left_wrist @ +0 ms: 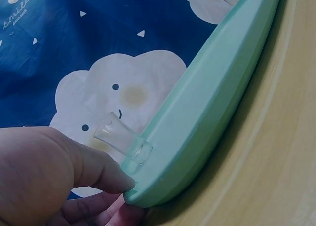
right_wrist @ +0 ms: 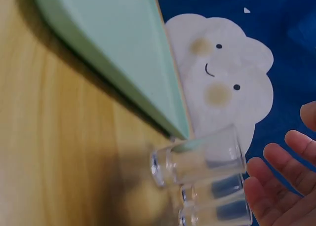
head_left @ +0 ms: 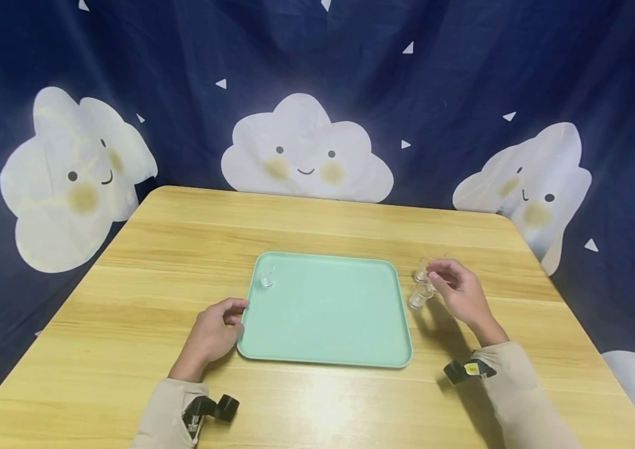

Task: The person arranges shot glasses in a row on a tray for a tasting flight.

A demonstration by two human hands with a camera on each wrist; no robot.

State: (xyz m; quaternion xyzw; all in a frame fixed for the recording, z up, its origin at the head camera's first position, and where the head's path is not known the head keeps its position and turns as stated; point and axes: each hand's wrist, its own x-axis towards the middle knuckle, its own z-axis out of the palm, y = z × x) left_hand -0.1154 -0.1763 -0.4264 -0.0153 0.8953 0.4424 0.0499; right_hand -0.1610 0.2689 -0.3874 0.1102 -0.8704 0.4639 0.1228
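Note:
A mint-green tray [head_left: 325,312] lies on the wooden table, and one small clear glass [head_left: 266,279] stands upright in its far left corner. My left hand [head_left: 216,330] pinches the tray's left edge; the left wrist view has the thumb [left_wrist: 106,174] on the rim and the other fingers outside and below it. Past the tray's right side stand several more clear glasses [head_left: 420,297], grouped close together. Beside them is my right hand [head_left: 460,293], its fingers apart and nothing held between them. In the right wrist view, its fingertips [right_wrist: 254,167] come right up to the glass rims.
The wooden table [head_left: 183,237] reaches out around the tray on all sides. Behind it hangs a dark blue curtain [head_left: 194,62] printed with smiling white clouds and small triangles. A small black camera [head_left: 227,408] sits on the left wrist, another [head_left: 455,372] on the right.

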